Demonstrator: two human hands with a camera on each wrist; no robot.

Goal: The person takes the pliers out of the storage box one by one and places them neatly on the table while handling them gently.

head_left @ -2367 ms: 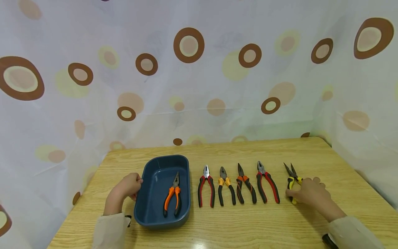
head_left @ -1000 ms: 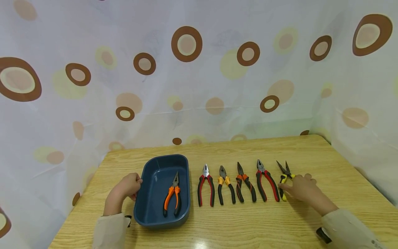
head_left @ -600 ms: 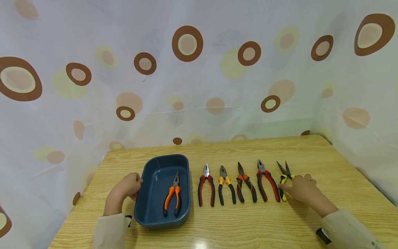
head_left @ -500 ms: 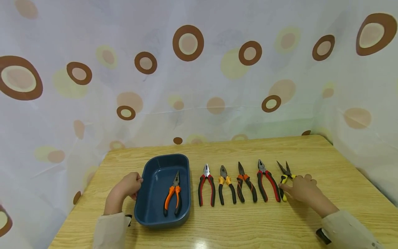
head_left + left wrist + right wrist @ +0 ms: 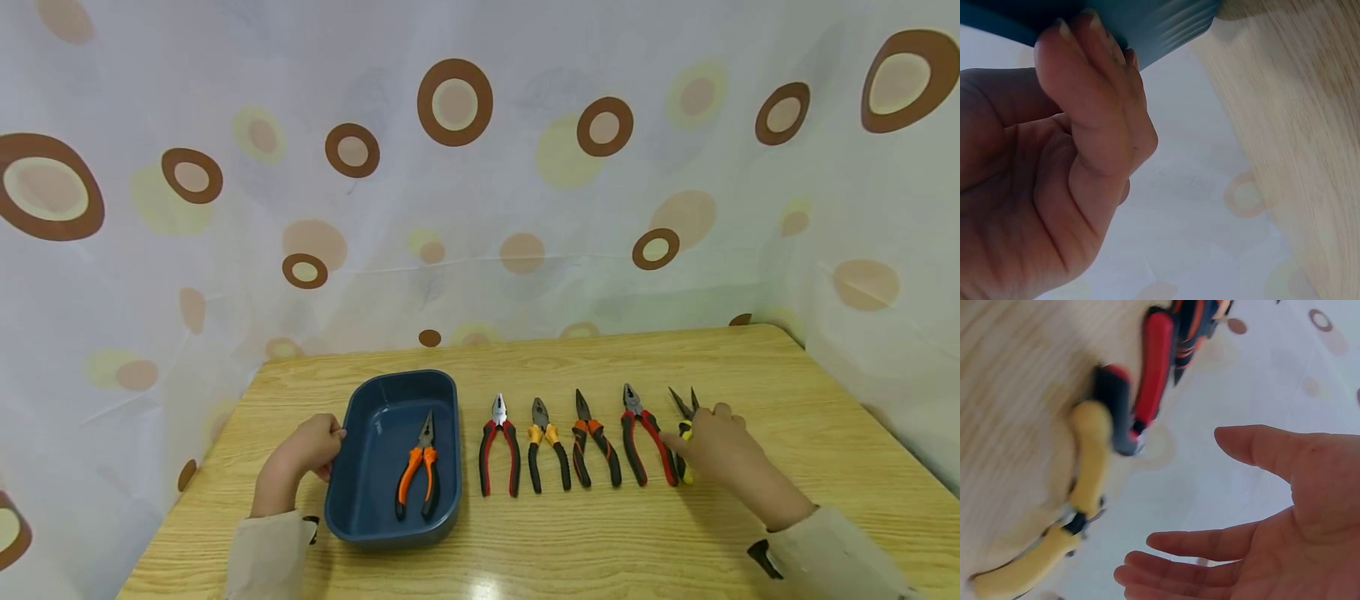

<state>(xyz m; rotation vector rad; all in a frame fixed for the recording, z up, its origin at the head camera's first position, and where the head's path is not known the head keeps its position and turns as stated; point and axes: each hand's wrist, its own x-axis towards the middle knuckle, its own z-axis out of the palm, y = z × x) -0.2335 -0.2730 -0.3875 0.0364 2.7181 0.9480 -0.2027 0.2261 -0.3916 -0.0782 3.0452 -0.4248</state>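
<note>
My left hand point(image 5: 303, 450) grips the left rim of a dark blue plastic bin point(image 5: 360, 500); its curled fingers point(image 5: 1094, 119) meet the bin wall point(image 5: 1166, 31) in the left wrist view. Long-nose pliers with orange and black handles point(image 5: 408, 482) lie inside the bin. My right hand point(image 5: 723, 450) hovers over yellow-and-black long-nose pliers point(image 5: 686, 430), partly hiding them in the head view. In the right wrist view its fingers and thumb are spread, apart from the yellow handles point(image 5: 1089, 472). Red-and-black pliers point(image 5: 632, 450) lie just left of the yellow pair.
Further left in the row on the wooden table point(image 5: 570, 550) lie orange-and-black long-nose pliers point(image 5: 580, 450), yellow-and-black pliers point(image 5: 534, 467) and red-and-black combination pliers point(image 5: 485, 458). A patterned cloth point(image 5: 517, 200) hangs behind the table and along its sides.
My right hand shifted the yellow pliers left, beside the red-and-black pair, then let go and rose slightly up and left. My left hand and the bin stayed in place.
</note>
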